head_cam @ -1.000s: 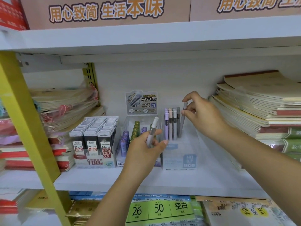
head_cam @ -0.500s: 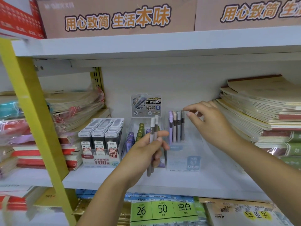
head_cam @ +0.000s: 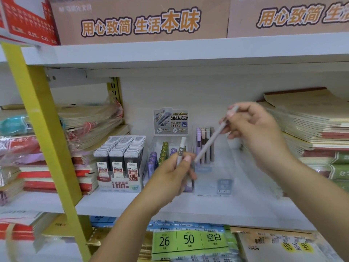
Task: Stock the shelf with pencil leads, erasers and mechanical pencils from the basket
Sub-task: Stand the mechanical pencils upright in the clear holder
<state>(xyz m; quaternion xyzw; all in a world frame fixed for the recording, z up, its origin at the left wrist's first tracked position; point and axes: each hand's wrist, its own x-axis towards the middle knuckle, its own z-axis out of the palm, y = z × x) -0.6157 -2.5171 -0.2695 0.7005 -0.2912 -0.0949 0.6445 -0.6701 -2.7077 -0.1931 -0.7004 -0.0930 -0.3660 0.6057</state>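
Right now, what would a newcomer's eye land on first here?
Two hands at centre: the right hand slants a pale mechanical pencil toward the clear tray of upright pencils, and the left hand grips a white pencil lower left. Left of them stand black lead cases; cardboard boxes with bold orange lettering sit on the top shelf.

White shelf [head_cam: 122, 205] carries a lead-case box [head_cam: 119, 163], a clear pencil tray [head_cam: 214, 178] and notebook stacks [head_cam: 313, 129].
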